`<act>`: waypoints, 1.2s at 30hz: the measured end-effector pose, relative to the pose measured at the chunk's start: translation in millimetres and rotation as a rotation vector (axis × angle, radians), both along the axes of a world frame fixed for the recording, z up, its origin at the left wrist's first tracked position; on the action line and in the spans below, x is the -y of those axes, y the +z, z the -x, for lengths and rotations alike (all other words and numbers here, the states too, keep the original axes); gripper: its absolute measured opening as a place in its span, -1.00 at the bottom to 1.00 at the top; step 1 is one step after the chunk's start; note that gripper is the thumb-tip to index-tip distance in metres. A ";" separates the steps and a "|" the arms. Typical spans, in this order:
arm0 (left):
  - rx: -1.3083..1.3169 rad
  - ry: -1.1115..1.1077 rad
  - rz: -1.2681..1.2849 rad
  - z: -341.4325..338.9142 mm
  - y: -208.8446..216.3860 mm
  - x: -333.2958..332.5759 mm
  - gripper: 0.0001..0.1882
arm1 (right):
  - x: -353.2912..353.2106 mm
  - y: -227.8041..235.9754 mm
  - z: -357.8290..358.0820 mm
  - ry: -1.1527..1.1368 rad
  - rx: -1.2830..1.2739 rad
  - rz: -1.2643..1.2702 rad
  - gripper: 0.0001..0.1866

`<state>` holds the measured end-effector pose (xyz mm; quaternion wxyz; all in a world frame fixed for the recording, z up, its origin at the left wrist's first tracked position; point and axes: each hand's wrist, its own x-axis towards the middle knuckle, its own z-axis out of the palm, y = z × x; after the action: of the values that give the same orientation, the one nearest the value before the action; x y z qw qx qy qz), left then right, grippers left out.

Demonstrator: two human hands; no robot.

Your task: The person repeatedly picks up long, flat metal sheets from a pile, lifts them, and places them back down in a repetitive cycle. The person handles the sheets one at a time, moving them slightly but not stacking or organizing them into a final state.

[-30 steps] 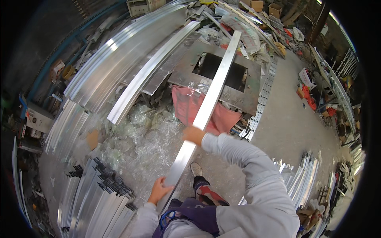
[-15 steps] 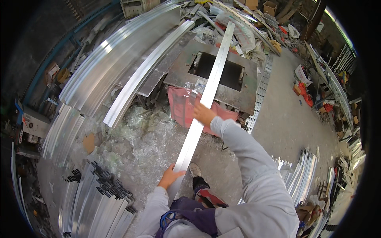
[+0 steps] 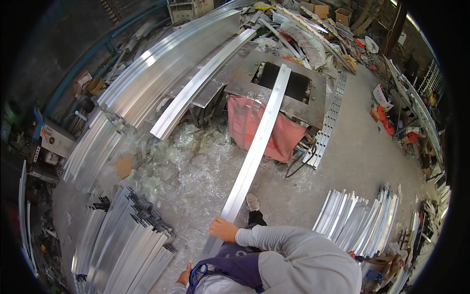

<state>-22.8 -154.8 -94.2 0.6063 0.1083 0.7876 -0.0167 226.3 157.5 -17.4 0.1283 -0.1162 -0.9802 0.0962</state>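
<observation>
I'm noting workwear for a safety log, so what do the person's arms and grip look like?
The right sleeve is long, light grey and creased, without visible markings. The right grip is ungloved. The left grip, partly visible, is ungloved too; little of the pale left sleeve shows.

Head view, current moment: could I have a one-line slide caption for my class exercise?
Right hand holding a long metal profile that reaches past a red sheet, bar stacks on either side.

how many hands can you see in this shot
2: the right hand is on the long silver metal profile; the left hand is lower, near the bottom edge, left of the purple garment, and only partly visible. No others show.
</observation>
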 end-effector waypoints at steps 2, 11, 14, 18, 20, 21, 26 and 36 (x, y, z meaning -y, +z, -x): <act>-0.060 -0.082 0.160 5.2 16.3 12.1 -0.03 | 20.6 3.1 -1.1 0.062 -0.090 0.037 -0.87; 0.494 0.023 -0.307 -11.8 44.2 -150.7 -0.20 | -122.5 67.0 -46.9 0.134 -0.086 0.080 -0.69; 0.578 -0.020 -0.156 -54.6 69.5 -317.8 -0.17 | -233.2 77.1 -87.0 -0.003 -0.177 -0.041 -0.68; 0.309 -0.215 -0.493 -164.3 150.3 -499.0 -0.10 | -362.2 83.9 -153.5 -0.314 -0.038 -0.387 -0.60; 0.022 -0.422 -0.706 -192.5 136.6 -562.4 -0.13 | -410.3 97.7 -164.2 -0.366 0.018 -0.406 -0.55; -0.023 -0.447 -0.771 -206.9 138.3 -587.4 -0.13 | -429.2 103.3 -167.2 -0.425 0.035 -0.452 -0.58; -0.022 -0.414 -0.809 -217.9 129.0 -610.0 -0.12 | -486.4 106.4 -161.0 -0.460 0.155 -0.528 -0.76; -0.134 -0.434 -0.678 -119.3 75.8 -355.3 -0.13 | -280.1 35.4 -84.6 -0.138 0.211 -0.195 -0.73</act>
<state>96.5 200.5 -18.4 0.4659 0.4645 0.7451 0.1094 311.0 437.6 18.0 0.0413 -0.1796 -0.9827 -0.0210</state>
